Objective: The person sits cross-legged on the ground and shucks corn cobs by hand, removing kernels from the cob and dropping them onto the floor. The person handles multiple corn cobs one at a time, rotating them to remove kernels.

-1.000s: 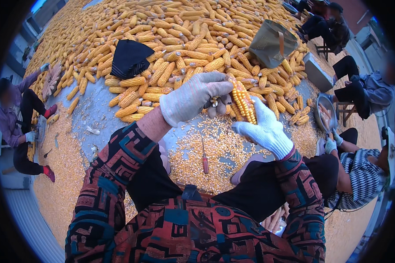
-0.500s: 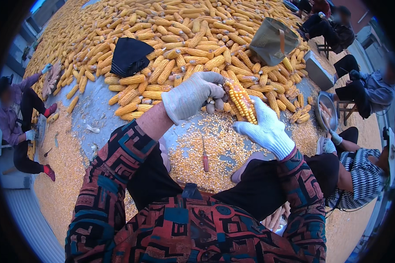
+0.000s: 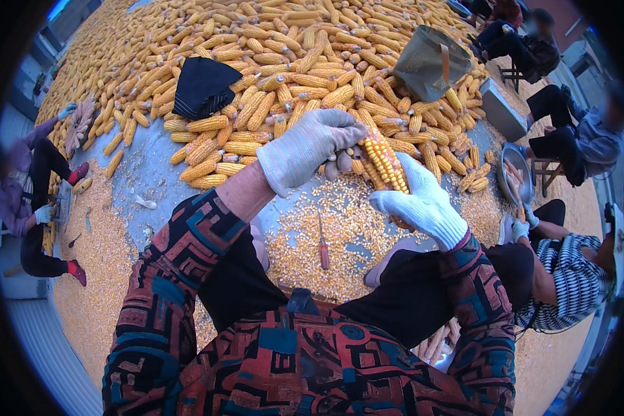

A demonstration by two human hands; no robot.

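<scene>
A yellow corn cob (image 3: 384, 162), partly stripped of kernels, is held tilted between my two hands. My left hand (image 3: 304, 151), in a greyish, soiled glove, has its fingers closed against the cob's upper end. Around the lower right side of the cob wraps my right hand (image 3: 424, 206), in a white glove. Its far fingers are hidden behind the cob. Below lie loose kernels (image 3: 291, 243) scattered over a bluish sheet, with a red-handled screwdriver (image 3: 324, 255) among them.
A large heap of corn cobs (image 3: 277, 41) rises ahead, bearing a black cloth (image 3: 204, 87) and an olive bag (image 3: 433, 64). To the right stand a grey box (image 3: 503, 111) and a metal basin (image 3: 525, 177). Seated people work on both sides.
My left fingers have shifted slightly right, covering more of the cob's upper end. The cob and my right hand have barely moved.
</scene>
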